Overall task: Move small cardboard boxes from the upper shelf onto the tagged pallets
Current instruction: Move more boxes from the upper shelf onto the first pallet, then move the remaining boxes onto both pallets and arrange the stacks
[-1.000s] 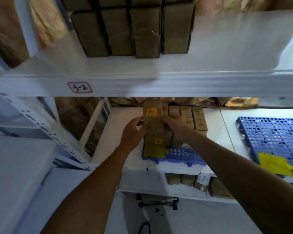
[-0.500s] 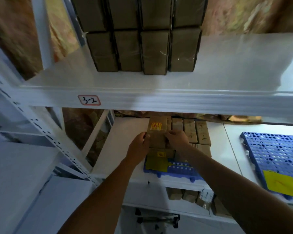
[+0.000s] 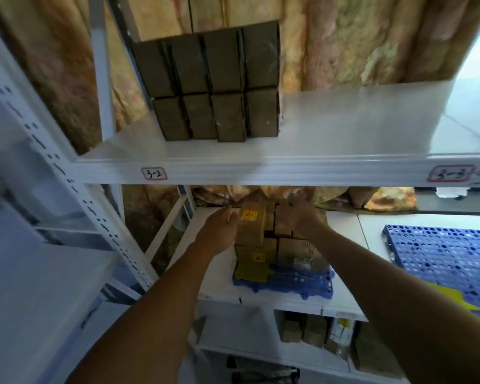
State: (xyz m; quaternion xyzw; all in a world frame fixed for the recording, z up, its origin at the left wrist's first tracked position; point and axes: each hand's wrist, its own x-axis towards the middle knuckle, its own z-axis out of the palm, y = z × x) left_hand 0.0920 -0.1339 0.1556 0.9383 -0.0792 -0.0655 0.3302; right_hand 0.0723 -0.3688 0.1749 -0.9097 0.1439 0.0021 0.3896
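A block of dark small cardboard boxes (image 3: 209,87) stands two high on the upper shelf (image 3: 330,151), marked 3-2. Below it, a blue pallet (image 3: 294,282) with a yellow tag (image 3: 251,268) carries a stack of brown boxes. The top box (image 3: 251,225) has an orange label. My left hand (image 3: 218,232) presses against that box's left side. My right hand (image 3: 299,217) rests on the neighbouring boxes (image 3: 283,228) to its right, its fingers blurred and reaching toward the back.
A second blue pallet (image 3: 441,253) with a yellow tag (image 3: 450,297) lies on the same lower shelf at the right. A perforated white upright (image 3: 67,176) runs down the left. More boxes (image 3: 302,328) sit on the shelf underneath.
The view has tilted up, showing more of the upper shelf. The labelled box sits on the stack now, and my right hand has shifted from it onto the boxes to the right.
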